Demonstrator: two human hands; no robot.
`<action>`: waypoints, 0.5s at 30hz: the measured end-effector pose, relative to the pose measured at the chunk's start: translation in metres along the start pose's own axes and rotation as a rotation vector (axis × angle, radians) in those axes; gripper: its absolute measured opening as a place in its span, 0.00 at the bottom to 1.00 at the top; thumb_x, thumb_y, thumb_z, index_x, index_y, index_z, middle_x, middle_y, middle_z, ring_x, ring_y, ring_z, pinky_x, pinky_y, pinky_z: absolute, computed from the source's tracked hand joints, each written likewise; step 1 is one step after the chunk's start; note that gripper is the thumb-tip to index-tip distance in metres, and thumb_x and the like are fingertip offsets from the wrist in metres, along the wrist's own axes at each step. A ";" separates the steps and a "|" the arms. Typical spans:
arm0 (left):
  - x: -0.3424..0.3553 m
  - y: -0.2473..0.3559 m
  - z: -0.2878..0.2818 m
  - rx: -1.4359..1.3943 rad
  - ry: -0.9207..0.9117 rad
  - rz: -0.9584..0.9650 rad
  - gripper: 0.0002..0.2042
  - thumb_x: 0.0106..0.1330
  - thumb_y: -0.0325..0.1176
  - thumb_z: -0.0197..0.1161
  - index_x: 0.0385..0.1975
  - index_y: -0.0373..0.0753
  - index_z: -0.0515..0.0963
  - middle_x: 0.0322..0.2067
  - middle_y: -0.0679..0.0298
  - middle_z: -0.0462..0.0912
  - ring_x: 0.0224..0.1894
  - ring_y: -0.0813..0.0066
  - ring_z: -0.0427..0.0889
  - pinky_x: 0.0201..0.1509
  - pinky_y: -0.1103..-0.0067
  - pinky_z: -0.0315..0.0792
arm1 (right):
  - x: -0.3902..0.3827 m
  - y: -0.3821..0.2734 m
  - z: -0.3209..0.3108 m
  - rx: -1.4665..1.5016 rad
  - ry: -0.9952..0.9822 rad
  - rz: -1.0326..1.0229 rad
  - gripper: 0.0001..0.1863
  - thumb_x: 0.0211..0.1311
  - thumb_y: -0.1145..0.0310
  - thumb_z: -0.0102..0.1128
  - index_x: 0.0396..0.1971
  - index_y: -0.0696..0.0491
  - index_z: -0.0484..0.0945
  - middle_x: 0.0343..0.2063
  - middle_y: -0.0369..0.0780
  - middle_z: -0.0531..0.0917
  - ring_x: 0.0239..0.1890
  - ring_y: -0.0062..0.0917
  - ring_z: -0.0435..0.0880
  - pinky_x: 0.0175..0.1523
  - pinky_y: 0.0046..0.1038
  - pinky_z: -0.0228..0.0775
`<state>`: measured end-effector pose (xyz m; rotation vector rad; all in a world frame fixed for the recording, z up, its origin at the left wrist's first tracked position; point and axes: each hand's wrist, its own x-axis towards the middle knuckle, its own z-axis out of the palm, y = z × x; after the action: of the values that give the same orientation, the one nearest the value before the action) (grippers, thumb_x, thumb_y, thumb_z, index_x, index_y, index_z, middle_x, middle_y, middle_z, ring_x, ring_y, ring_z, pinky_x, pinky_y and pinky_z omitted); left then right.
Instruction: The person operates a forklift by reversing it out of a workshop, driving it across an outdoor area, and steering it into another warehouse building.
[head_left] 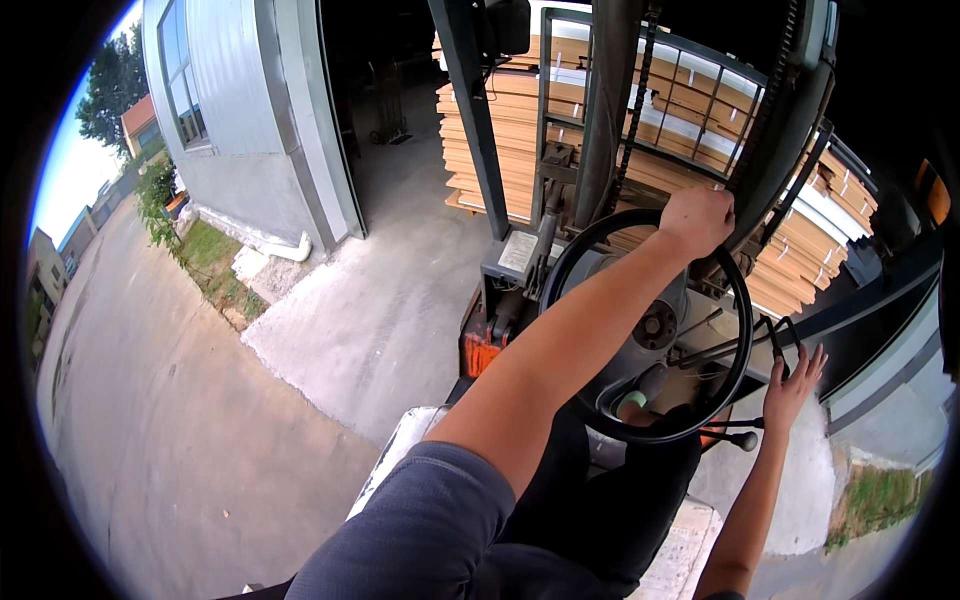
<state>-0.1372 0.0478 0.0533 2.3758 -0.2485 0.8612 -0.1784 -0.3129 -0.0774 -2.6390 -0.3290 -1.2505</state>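
My left arm reaches across the black steering wheel (746,345) of a forklift, and my left hand (697,222) is closed on the far part of its rim. To the right of the wheel, my right hand (793,390) has its fingers stretched out and apart. It is right beside black looped lever handles (787,338); whether it touches them I cannot tell. A lever with a round black knob (744,440) sticks out below the wheel, near my right wrist. One shoe (652,384) shows through the wheel, down on the forklift's floor.
Beyond the mast (608,115) stand tall stacks of light-brown boards (490,140), inside a dark doorway. A grey building wall (235,180) with a white pipe (288,248) is at left. Concrete paving (370,330) runs alongside. Another wall (895,385) stands close at right.
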 end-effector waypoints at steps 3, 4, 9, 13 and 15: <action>-0.015 -0.025 -0.022 -0.004 0.047 -0.034 0.08 0.66 0.39 0.63 0.36 0.44 0.85 0.30 0.58 0.88 0.37 0.53 0.88 0.44 0.62 0.82 | 0.000 -0.005 0.000 0.070 0.024 0.026 0.26 0.74 0.62 0.59 0.66 0.57 0.70 0.77 0.52 0.59 0.80 0.52 0.51 0.79 0.48 0.48; -0.019 -0.030 -0.027 -0.015 0.083 -0.034 0.08 0.66 0.39 0.64 0.36 0.44 0.85 0.29 0.58 0.88 0.37 0.53 0.87 0.44 0.62 0.82 | 0.002 -0.008 -0.001 0.051 -0.005 0.043 0.26 0.74 0.61 0.59 0.66 0.58 0.70 0.76 0.52 0.59 0.80 0.51 0.52 0.79 0.48 0.49; -0.022 -0.022 -0.035 -0.010 0.127 -0.084 0.08 0.65 0.40 0.65 0.35 0.45 0.85 0.28 0.58 0.87 0.35 0.53 0.87 0.41 0.62 0.81 | 0.011 0.010 -0.024 0.044 -0.055 0.101 0.26 0.77 0.58 0.54 0.66 0.59 0.71 0.73 0.51 0.67 0.76 0.47 0.62 0.77 0.43 0.55; -0.032 -0.030 -0.050 0.026 0.107 -0.125 0.09 0.66 0.41 0.65 0.35 0.44 0.84 0.28 0.55 0.87 0.35 0.51 0.87 0.43 0.60 0.81 | 0.007 0.006 -0.035 0.079 -0.167 0.107 0.22 0.77 0.59 0.53 0.59 0.61 0.78 0.60 0.49 0.80 0.63 0.45 0.76 0.68 0.40 0.68; -0.035 -0.026 -0.056 0.000 0.091 -0.143 0.09 0.67 0.41 0.64 0.35 0.44 0.85 0.27 0.58 0.88 0.34 0.53 0.87 0.42 0.61 0.81 | 0.002 0.010 -0.045 0.104 -0.171 0.114 0.21 0.76 0.61 0.54 0.58 0.62 0.78 0.60 0.48 0.80 0.63 0.46 0.76 0.68 0.40 0.68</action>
<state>-0.1838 0.1007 0.0531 2.3154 -0.0421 0.8982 -0.2068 -0.3344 -0.0486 -2.6397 -0.2584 -0.9504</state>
